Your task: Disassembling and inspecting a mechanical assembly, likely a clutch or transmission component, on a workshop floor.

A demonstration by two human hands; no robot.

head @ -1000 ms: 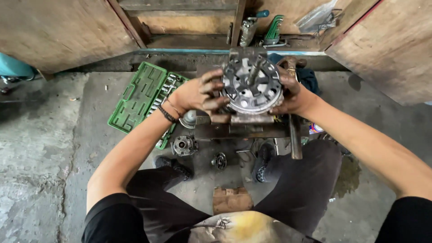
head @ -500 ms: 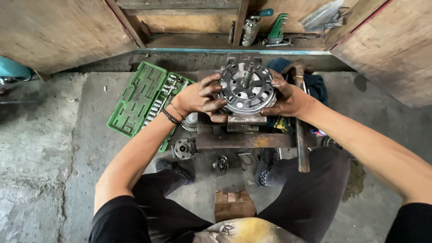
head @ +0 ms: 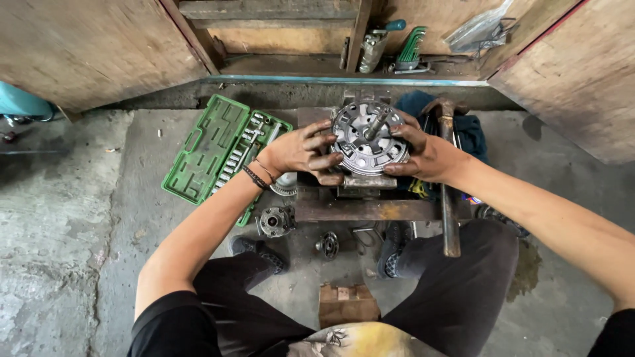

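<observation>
Small wooden block (head: 346,304) lying nearest, between knees. Loose hub (head: 275,221) sitting off steel stand's (head: 370,209) left end. Round clutch-like assembly (head: 368,137) resting atop stand, possibly half dismantled. Left hand (head: 301,152) and right hand (head: 423,153) clasping its rim, fingers curled. Green socket case (head: 215,153) lying open beyond left.
</observation>
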